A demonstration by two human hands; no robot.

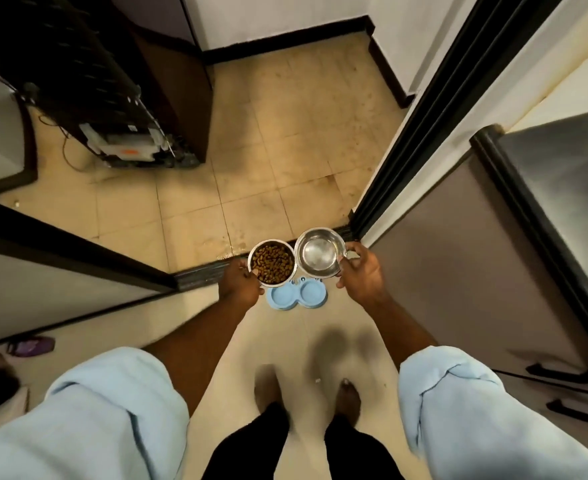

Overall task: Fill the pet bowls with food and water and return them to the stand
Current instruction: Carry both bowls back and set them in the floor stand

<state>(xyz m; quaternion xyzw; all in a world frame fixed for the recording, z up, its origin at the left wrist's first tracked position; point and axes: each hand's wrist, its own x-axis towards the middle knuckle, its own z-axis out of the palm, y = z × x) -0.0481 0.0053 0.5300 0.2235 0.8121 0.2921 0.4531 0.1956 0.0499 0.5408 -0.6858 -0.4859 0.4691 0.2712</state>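
Observation:
My left hand [240,285] grips the near rim of a steel bowl [272,262] filled with brown kibble. My right hand [359,274] holds a second steel bowl [318,251] by its right rim; its shiny inside may hold clear water, I cannot tell. Both bowls hang side by side, nearly touching, in the air. Below them on the pale floor lies the light blue double-ring stand [297,294], both of its rings without bowls and partly hidden by the bowls above.
A dark door threshold [202,271] crosses the floor just beyond the stand. A grey fridge [476,254] stands at the right, a dark appliance with exposed wiring [119,98] at the far left. My bare feet [349,396] are right behind the stand.

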